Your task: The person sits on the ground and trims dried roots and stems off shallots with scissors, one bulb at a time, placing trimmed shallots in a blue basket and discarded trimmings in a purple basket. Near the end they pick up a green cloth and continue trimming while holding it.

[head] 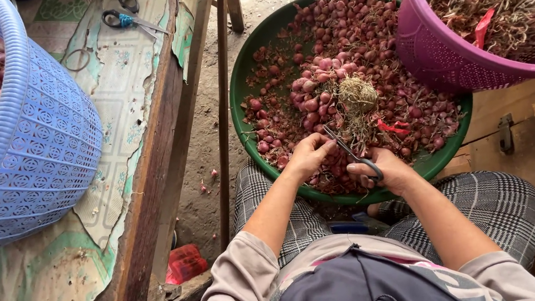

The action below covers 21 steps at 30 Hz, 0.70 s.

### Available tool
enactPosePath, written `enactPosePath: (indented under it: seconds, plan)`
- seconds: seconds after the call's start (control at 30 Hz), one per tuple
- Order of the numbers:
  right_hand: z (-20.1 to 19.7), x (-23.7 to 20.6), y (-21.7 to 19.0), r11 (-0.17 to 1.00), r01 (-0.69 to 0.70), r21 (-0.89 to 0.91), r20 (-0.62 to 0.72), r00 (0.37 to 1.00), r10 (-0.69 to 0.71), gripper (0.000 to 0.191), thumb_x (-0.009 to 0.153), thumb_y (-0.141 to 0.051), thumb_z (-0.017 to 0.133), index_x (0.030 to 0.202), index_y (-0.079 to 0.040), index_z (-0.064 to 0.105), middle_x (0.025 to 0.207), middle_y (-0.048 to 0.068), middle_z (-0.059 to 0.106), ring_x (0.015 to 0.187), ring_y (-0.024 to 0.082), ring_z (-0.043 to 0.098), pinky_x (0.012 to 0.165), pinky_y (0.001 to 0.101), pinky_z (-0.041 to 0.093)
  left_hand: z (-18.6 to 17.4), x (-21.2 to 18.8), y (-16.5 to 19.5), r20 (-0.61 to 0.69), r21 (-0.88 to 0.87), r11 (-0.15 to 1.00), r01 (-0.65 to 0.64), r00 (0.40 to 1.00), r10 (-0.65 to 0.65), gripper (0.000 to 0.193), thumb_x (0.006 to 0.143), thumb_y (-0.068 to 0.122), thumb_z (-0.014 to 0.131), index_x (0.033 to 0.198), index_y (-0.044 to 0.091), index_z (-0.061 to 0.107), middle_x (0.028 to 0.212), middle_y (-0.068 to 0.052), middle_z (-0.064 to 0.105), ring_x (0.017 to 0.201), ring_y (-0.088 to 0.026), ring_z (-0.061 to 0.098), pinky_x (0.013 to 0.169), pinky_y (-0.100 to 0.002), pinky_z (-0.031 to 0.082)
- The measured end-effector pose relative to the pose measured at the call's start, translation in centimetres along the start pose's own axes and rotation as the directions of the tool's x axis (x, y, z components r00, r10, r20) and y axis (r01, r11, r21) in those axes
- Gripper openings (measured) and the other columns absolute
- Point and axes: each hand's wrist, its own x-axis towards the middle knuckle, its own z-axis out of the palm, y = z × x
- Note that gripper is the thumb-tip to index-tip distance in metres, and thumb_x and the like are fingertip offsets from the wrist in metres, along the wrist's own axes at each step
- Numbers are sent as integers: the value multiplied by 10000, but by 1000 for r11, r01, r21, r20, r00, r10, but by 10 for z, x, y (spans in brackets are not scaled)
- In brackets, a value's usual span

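A wide green basin (pixel 243 94) rests on my lap, full of small red shallots (pixel 342 40) with dry roots and stalks. My left hand (pixel 308 155) pinches a shallot over the near side of the basin. My right hand (pixel 385 169) grips a pair of black-handled scissors (pixel 353 154), whose blades point up and left toward the shallot in my left hand. A clump of dry roots (pixel 358 92) lies in the middle of the pile.
A purple perforated basket (pixel 433 52) of dried stalks sits at the upper right, overlapping the basin. A blue basket (pixel 47 137) of trimmed shallots stands on a low table at left. A second pair of scissors (pixel 130 17) lies on that table.
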Motion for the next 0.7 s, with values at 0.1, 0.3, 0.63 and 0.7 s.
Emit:
enactPosePath:
  seconds: [0.1,0.3,0.63,0.7]
  plan:
    - [-6,0,5,998,10,-64,-26,1000,-11,506,685,-343,906,967,13,684,703,68,653,541,138,561,474,273,438,0,0,-7,59,1,999,-32,998,32,273,973,282,698,1103,41,688,987,-41,725,880,-115,635,782,-286,531]
    - [-29,-11,16,994,27,-102,23,999,-25,621,658,-348,885,1114,-16,626,705,78,700,603,152,671,555,285,525,8,0,-15,-139,47,992,-120,982,125,270,946,283,702,1049,33,690,973,-105,753,897,-191,689,808,-334,563]
    - [-62,-30,27,989,-8,-145,174,984,33,576,691,-388,874,1048,-21,609,725,58,667,660,154,662,592,295,528,23,-1,-6,-131,527,802,-283,905,405,296,800,229,823,917,9,663,867,-127,656,810,-271,631,724,-405,521]
    - [-60,-31,26,986,-37,-162,212,975,72,577,682,-385,876,1040,-18,613,737,49,680,654,150,658,572,299,514,17,-3,-11,-140,234,966,-106,980,141,277,820,243,790,949,23,682,750,-66,664,674,-156,614,621,-323,515]
